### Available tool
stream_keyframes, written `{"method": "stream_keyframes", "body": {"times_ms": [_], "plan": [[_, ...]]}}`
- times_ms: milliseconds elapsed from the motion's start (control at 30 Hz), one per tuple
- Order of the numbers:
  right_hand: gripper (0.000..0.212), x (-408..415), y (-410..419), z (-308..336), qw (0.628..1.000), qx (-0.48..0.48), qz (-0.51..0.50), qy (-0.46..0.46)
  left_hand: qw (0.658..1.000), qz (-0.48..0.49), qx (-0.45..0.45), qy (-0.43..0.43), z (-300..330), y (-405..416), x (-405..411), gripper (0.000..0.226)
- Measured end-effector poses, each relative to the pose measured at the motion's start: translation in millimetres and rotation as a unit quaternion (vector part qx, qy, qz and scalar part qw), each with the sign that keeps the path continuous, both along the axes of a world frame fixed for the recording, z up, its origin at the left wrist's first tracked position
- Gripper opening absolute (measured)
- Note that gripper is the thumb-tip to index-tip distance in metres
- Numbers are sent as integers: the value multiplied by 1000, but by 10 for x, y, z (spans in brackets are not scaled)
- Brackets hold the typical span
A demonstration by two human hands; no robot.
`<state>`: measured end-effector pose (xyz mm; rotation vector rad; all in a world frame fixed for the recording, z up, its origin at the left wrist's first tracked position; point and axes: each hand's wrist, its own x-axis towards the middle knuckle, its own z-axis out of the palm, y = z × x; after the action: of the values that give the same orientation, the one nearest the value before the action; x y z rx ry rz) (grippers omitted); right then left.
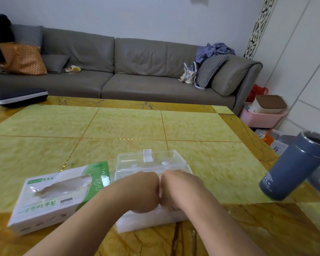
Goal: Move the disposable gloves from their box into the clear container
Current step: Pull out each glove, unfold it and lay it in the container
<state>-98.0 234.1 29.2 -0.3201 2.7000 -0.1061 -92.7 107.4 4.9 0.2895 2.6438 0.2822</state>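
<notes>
The clear container [122,175] stands at the table's near middle, its lid [151,159] tipped up behind it. My left hand [142,193] and right hand [177,191] sit side by side over its opening, knuckles touching and backs up. Their fingers point down into it and are hidden. A whitish stack of gloves [155,218] shows under the hands, inside the container. The white and green glove box [54,204] lies just to the left, with one glove [63,185] poking out of its top slot.
A blue-grey insulated cup [296,167] stands near the table's right edge. A dark cushion [22,97] rests on the far left corner. A grey sofa [137,71] runs behind the yellow-green table [211,154], and a pink bin [262,117] sits on the floor at the right.
</notes>
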Motion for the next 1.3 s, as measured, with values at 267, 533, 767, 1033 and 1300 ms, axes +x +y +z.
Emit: {"method": "stream_keyframes", "body": {"times_ms": [267, 533, 767, 1033, 1300], "plan": [[32, -51, -20, 60, 995, 42, 2, -92, 989, 27, -109, -99, -44, 68, -31, 25], [74, -99, -62, -38, 987, 104, -13, -120, 979, 2, -158, -130, 60, 108, -68, 21], [46, -63, -74, -10, 994, 80, 7, -74, 996, -23, -64, -52, 229, -53, 192, 36], [33, 237, -149, 155, 985, 21, -2, 173, 942, 171, 138, 253, 340, -697, 598, 19], [42, 572, -704, -209, 928, -152, 233, 246, 950, 283, -59, 118, 32, -1493, 634, 28]]}}
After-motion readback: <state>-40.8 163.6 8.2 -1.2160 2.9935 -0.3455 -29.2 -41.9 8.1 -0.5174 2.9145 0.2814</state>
